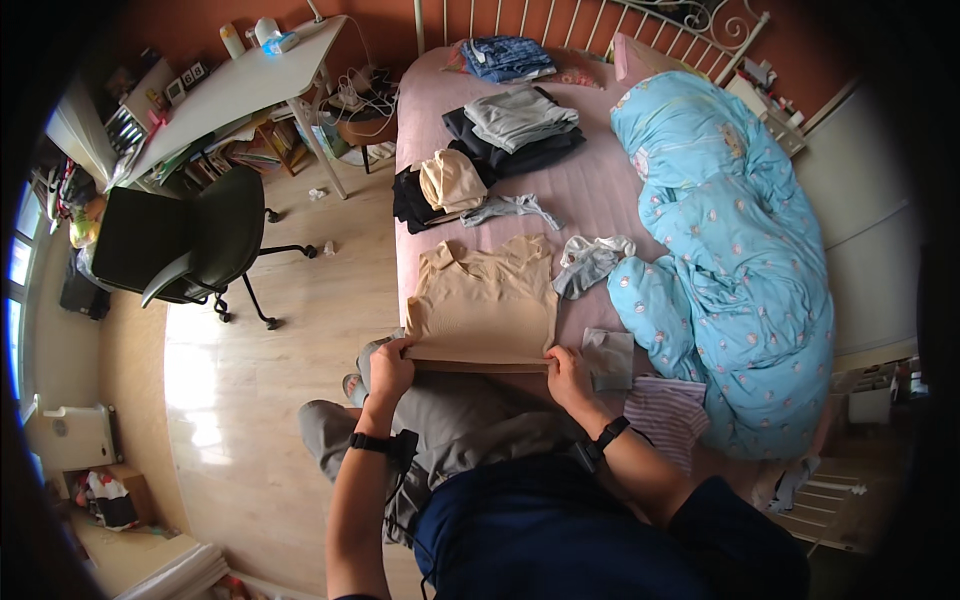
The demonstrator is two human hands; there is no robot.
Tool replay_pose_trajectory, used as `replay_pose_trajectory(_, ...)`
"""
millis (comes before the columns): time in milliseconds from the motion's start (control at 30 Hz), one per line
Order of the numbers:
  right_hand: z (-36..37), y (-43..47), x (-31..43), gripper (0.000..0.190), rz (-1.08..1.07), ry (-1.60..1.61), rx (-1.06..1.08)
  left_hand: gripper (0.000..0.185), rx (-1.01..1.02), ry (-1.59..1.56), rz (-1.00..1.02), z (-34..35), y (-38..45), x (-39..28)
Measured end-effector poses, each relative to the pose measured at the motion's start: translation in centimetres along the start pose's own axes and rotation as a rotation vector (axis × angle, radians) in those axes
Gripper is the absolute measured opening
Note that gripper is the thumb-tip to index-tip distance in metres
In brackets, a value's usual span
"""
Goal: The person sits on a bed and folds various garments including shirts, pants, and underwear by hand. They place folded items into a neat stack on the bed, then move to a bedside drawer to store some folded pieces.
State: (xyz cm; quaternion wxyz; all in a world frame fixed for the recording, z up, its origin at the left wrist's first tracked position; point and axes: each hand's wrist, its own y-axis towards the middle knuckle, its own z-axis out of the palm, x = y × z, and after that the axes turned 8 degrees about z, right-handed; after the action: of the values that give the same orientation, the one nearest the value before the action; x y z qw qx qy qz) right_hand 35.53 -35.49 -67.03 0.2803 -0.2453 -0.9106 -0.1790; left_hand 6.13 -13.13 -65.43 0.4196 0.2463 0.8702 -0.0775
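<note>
A beige sleeveless top [484, 304] lies spread on the pink bed sheet [592, 161], its neckline pointing away from me. My left hand [391, 367] grips the left corner of its hem, and my right hand [568, 375] pinches the right corner. Between them the hem is stretched straight, just above my lap. Right of the top lie a crumpled grey-and-white garment [589, 264] and a flat pale grey cloth [608, 352]. A striped garment [667, 416] is beside my right forearm.
Beyond the top are a small grey garment [514, 210], a folded cream garment [451, 181] on black clothing, grey and dark folded clothes [521, 120], and folded jeans [506, 58]. A blue quilt [750, 277] is heaped at right. A black chair [187, 232] and white desk [255, 82] stand left.
</note>
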Motion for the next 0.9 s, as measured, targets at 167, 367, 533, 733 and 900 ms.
replay_pose_trajectory(167, -0.6, -0.6, -1.0, 0.015, 0.448, 0.441, 0.273, 0.034, 0.075, 0.066, 0.052, -2.0, -1.4, -1.2)
replay_pose_trajectory(367, -3.1, -2.1, -1.9, 0.021, 0.571, 0.586, 0.590, 0.020, 0.229, 0.063, 0.005, -4.1, -2.8, -2.4)
replay_pose_trajectory(533, -4.9, 5.0, -0.4, 0.021, 0.767, 0.673, 0.616, 0.023, 0.304, -0.179, -0.352, -4.3, 2.2, -3.6)
replay_pose_trajectory(733, -3.6, 16.7, 1.8, 0.034, 0.709, 0.805, 0.212, 0.076, -0.033, -0.568, -0.391, -0.9, 11.8, -1.3)
replay_pose_trajectory(900, 0.7, 13.7, 5.1, 0.032, 0.034, 0.120, -0.026, 0.056, -0.071, -0.097, -0.592, 6.5, 10.1, 4.2)
